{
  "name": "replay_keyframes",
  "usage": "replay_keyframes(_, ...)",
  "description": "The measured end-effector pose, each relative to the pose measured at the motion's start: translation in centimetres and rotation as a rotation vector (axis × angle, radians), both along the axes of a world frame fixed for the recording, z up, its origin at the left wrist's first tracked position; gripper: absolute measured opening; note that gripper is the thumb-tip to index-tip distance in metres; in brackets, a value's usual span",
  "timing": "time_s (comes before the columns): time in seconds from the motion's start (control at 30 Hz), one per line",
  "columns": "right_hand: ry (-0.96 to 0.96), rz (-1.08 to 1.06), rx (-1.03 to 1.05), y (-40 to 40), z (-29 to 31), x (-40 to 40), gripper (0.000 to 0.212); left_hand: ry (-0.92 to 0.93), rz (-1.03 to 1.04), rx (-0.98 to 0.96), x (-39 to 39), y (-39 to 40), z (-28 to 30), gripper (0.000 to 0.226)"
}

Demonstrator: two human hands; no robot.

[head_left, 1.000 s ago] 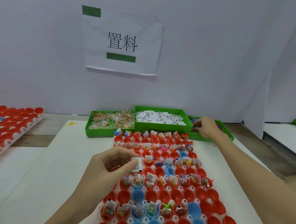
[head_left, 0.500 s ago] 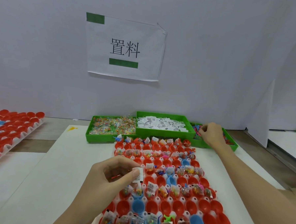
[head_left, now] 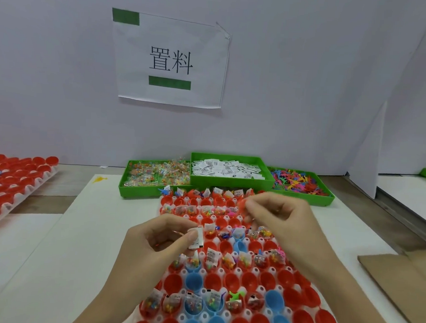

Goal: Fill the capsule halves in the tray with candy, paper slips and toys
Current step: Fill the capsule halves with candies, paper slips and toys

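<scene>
A white tray [head_left: 160,285] of red and blue capsule halves lies in front of me. Many halves hold candy packets, slips and toys, and others are bare. My left hand [head_left: 158,245] pinches a white paper slip [head_left: 198,239] over the tray's left side. Over the far rows, my right hand [head_left: 280,219] has its fingers curled round a small orange-red toy [head_left: 241,204], which is blurred. Behind the tray stand three green bins: candy [head_left: 141,191], paper slips [head_left: 230,180] and colourful toys [head_left: 303,200].
A second tray of red and blue capsule halves [head_left: 16,175] sits at the far left. Flat cardboard [head_left: 398,277] lies at the right edge. A paper sign [head_left: 170,60] hangs on the back wall, and a white partition [head_left: 365,157] stands at the right.
My right hand has left the toy bin and come back over the tray's far rows with a toy. My left hand keeps the paper slip, nearly still.
</scene>
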State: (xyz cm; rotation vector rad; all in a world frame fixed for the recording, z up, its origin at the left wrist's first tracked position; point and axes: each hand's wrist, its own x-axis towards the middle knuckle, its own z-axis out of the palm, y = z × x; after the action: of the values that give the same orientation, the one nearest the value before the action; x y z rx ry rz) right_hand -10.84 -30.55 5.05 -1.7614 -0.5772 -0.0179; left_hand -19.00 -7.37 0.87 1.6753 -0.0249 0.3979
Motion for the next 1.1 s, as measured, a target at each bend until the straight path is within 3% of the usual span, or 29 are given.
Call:
replay_keyframes(0.23, 0.017, 0.105, -0.105, 2.4, -2.1, -2.4, 0.011, -0.018, -0.007, 0.036, -0.3, -0.8, -0.1, 0.016)
replay_keyframes(0.67, 0.091, 0.023, 0.065, 2.1, -2.5, -2.5, 0.006, -0.022, 0.031, 0.029, -0.5, -1.3, -0.4, 0.023)
replay_keyframes(0.83, 0.054, 0.078, 0.018, 2.3, -2.6, -2.8, 0.006, -0.026, 0.007, 0.037, -0.5, -2.0, -0.5, 0.022)
replay_keyframes(1.1, 0.001, -0.005, 0.058, 3.0, -3.2, -3.3, 0.004, -0.034, -0.035, -0.063, -0.4, -2.3, 0.2, 0.023)
